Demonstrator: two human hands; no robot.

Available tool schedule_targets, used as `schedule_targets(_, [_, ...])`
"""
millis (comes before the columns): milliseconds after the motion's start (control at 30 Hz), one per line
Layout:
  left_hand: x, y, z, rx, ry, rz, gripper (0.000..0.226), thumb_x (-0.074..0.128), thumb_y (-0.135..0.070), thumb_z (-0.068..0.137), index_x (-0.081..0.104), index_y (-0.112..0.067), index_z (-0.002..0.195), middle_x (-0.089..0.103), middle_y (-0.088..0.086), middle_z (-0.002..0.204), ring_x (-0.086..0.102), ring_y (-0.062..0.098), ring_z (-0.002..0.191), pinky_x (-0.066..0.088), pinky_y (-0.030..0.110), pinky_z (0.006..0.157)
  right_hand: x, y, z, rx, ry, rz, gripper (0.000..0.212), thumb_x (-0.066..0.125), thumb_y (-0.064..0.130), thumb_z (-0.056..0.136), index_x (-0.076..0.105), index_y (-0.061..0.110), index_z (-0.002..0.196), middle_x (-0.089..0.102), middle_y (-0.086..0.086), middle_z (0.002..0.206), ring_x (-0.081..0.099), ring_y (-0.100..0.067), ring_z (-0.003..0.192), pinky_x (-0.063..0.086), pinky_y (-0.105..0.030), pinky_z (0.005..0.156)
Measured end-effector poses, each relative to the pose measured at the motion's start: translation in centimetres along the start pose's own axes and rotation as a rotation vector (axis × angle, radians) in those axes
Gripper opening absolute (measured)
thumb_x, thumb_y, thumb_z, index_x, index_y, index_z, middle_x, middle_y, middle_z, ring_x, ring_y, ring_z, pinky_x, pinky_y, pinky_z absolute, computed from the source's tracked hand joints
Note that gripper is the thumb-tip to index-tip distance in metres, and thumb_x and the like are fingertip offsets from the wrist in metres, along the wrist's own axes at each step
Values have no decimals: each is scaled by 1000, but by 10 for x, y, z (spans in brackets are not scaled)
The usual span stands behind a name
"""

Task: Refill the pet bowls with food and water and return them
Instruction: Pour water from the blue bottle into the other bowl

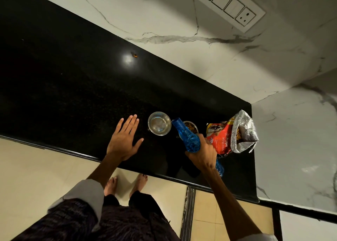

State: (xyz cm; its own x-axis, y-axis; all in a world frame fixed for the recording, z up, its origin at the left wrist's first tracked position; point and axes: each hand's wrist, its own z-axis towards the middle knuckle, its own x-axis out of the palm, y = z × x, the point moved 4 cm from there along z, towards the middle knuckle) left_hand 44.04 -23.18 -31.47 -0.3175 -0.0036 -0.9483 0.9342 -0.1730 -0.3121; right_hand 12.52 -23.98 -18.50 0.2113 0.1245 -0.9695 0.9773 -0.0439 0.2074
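both hands are over the black counter (73, 80). the right hand (202, 151) wraps its fingers round the waist of a blue water bottle (187, 136), tipped so its open mouth sits just at the rim of the steel water bowl (159, 123); a thin stream seems to run in, though it is too fine to be sure. the left hand (125, 138) lies flat and spread, palm down on the counter beside that bowl, holding nothing.

the water bowl stands near the counter's front edge, with some clear water in it. just right of it, partly hidden by the bottle, is the food bowl (191, 126) with kibble already in it. beyond that an opened puppy food bag (235, 133) leans, its foil mouth gaping toward the wall.

my judgement: the food is done and the water is partway. the steel bowls look stiff and light, but the filled one will slosh and its polished wall may be slick, so it is best taken by the rim on two opposite sides and carried level. the bottle looks like thin plastic that gives under a squeeze, so the narrow waist is the safe place to hold. the bag is soft and could spill.
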Motion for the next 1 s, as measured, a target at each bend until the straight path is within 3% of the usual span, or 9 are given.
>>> schedule_targets(1000, [0,0,0,-3,10,7,83,37,-59,103,19,-6,164,17,14,172,12,24,161,13,52,130,-3,2,3,16,22,-17,77,91,38,71,49,24,135,69,-3,118,71,-20,94,61,-36,73])
